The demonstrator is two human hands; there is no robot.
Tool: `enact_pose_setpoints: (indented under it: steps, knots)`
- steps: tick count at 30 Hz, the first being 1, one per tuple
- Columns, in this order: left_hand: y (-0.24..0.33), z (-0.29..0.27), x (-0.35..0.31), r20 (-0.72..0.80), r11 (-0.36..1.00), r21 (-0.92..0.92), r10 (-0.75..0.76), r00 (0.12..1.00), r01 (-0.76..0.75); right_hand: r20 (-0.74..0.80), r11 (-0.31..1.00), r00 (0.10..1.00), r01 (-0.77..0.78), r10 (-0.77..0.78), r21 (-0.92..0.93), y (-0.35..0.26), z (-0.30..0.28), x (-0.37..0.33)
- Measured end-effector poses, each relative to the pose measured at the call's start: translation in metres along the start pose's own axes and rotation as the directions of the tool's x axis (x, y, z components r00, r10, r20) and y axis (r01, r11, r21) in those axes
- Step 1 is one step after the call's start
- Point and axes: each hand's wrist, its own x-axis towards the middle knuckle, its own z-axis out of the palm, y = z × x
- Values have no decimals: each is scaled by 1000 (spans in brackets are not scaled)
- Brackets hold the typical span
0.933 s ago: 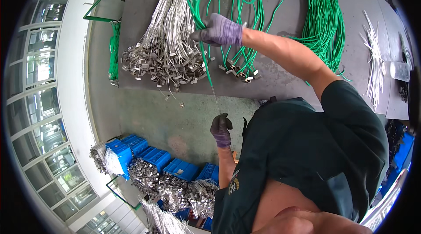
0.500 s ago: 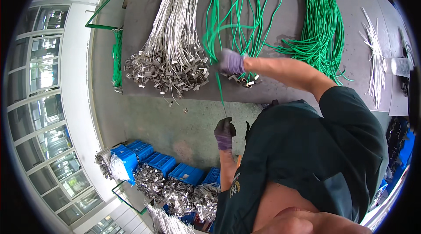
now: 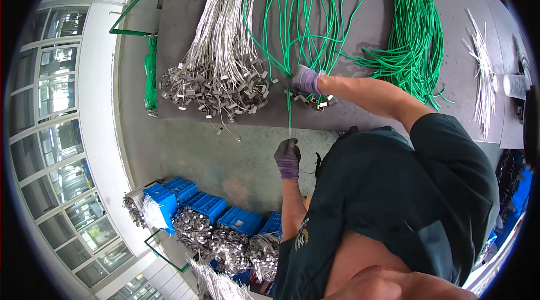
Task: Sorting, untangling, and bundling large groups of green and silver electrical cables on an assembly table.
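My right hand (image 3: pixel 305 79), in a purple glove with a dark palm side, is closed around a few green cables (image 3: pixel 288 35) at the table's front edge. Below it, the cable ends hang straight down past the edge. My left hand (image 3: pixel 288 155), in a matching glove, is lower, over the floor gap, its fingers pinched on the thin silvery wire (image 3: pixel 290 132) that runs from the green ends. Beside and partly behind my right hand lie small metal connectors (image 3: pixel 322 103) on other green cables. What the right fingers cover is hidden.
On the grey table (image 3: pixel 360 114), a white cable bundle (image 3: pixel 225 24) with metal connectors (image 3: pixel 214 94) lies left, a thick green bundle (image 3: pixel 413 35) right. White strips (image 3: pixel 481 69) lie farther right. Blue crates (image 3: pixel 239 220) and metal parts (image 3: pixel 230 252) stand lower left.
The blurred, swinging green cables now hang still in my right hand, which has shifted slightly right. My left hand has risen a little toward the table edge.
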Motion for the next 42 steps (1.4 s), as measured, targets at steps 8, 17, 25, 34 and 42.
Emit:
enact_pose_setpoints:
  steps: [8,17,25,34,42]
  knots:
    - [50,5,-5,-25,909,-4,416,909,-416,89,486,951,-230,296,843,-91,-200,33]
    - [40,16,30,74,1000,6,30,997,-30,308,743,853,-519,421,423,-18,-30,1]
    - [28,14,31,29,928,-88,367,930,-363,218,506,857,-461,467,729,-44,-149,40]
    - [24,7,46,90,984,-141,-100,991,112,204,697,914,-401,352,595,-30,-49,-17]
    - [55,4,21,318,976,-79,217,923,-203,122,633,941,-304,314,712,-79,-195,19]
